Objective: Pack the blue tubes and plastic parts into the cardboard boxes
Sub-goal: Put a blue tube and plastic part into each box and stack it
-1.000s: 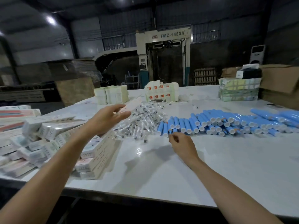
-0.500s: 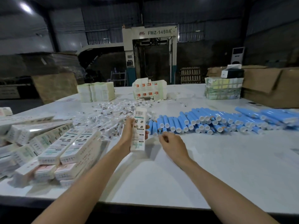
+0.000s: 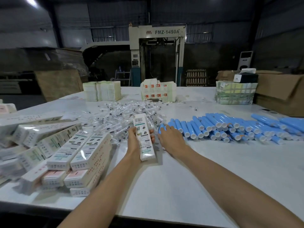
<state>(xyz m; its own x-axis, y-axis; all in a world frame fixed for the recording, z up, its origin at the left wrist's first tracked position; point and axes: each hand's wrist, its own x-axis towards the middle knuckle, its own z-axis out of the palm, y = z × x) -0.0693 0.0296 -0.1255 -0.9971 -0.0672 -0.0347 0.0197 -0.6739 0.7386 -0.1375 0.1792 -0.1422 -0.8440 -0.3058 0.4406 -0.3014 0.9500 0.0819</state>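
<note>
My left hand (image 3: 136, 140) grips a long white cardboard box (image 3: 144, 137) with a barcode, held lengthwise above the white table (image 3: 181, 186). My right hand (image 3: 171, 137) lies just right of it, its fingers reaching onto the leftmost blue tubes (image 3: 194, 127); whether they curl round one is hidden. The blue tubes with white caps spread in a wide row across the right half of the table. A heap of clear plastic parts in wrappers (image 3: 118, 116) lies behind my left hand.
Filled white boxes are stacked at the left (image 3: 79, 152). Bundles of flat cartons (image 3: 102, 90) (image 3: 158, 92) and a taped bundle (image 3: 235, 94) stand at the far edge. A brown cardboard carton (image 3: 283, 94) sits at the far right.
My left hand brought the white box from the left stack to the table's middle. My right hand moved forward from the table onto the nearest blue tubes.
</note>
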